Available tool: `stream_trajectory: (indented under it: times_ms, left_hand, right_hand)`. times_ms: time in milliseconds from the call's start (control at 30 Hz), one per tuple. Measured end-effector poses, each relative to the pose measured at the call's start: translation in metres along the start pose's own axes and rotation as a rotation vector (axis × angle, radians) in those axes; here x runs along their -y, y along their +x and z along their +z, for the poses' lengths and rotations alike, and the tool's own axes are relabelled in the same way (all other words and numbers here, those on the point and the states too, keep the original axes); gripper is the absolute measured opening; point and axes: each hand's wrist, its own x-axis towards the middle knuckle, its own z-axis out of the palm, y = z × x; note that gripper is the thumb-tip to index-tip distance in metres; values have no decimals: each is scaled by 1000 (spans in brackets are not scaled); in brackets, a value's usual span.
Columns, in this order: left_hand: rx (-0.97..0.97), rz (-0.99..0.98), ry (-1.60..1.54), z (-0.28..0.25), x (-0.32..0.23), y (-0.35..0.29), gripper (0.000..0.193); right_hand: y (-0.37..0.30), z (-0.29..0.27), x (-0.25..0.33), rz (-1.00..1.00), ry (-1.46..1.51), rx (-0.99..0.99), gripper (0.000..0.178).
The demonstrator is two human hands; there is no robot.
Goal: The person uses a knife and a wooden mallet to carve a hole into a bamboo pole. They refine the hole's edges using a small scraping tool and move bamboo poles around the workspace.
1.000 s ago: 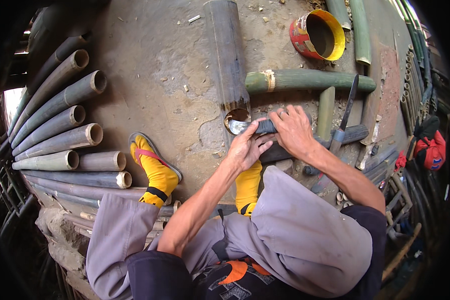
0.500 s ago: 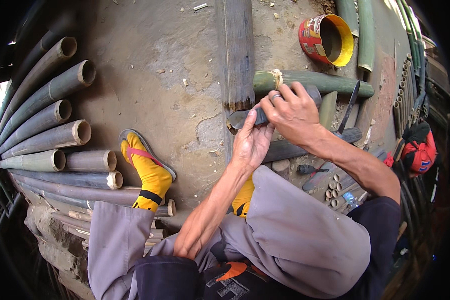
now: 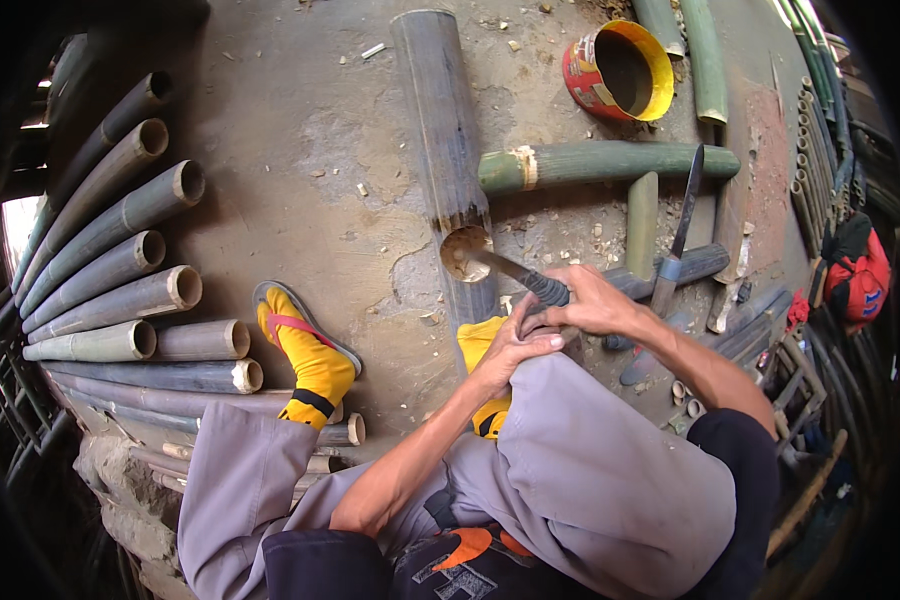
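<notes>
At the left of the frame, about nine grey-brown bamboo poles [image 3: 120, 270] are lying stacked on the concrete floor [image 3: 300, 150]. Just right of centre, the left hand [image 3: 510, 350] and right hand [image 3: 590, 305] are closing together on the dark handle of a long steel knife [image 3: 515, 272], its tip sitting in the hollow end of one upright grey bamboo section [image 3: 445, 140]. Splitting appears to be in hand; pressing the blade deeper seems called for. One red-and-yellow tin can [image 3: 620, 70] is standing upper right.

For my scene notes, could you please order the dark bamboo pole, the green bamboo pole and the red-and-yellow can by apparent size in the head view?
1. dark bamboo pole
2. green bamboo pole, similar length, thinner
3. red-and-yellow can
</notes>
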Motion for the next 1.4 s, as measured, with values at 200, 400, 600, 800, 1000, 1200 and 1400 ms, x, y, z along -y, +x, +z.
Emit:
stream_trajectory:
  times_ms: [200,400,600,800,1000,1200,1400]
  left_hand:
    - [-519,268,932,-5,-58,-13,41]
    - [-425,193,1324,-66,-46,-67,40]
    - [-822,455,1392,-103,-48,-75,34]
    - [-486,287,2016,-88,-180,-67,27]
    - [-66,348,2487,-11,-243,-4,17]
    - [-159,420,2412,-10,-222,-2,12]
    - [-796,243,1658,-88,-122,-77,31]
  right_hand:
    - [-22,4,76,-291,-644,-523,52]
    - [56,79,41,-777,-911,89,25]
    - [116,108,52,-782,-803,128,27]
    - [122,99,72,-614,-402,-255,37]
    - [117,78,61,-572,-47,-722,46]
    - [109,71,47,-580,-21,-592,42]
    - [120,102,64,-697,-522,-101,38]
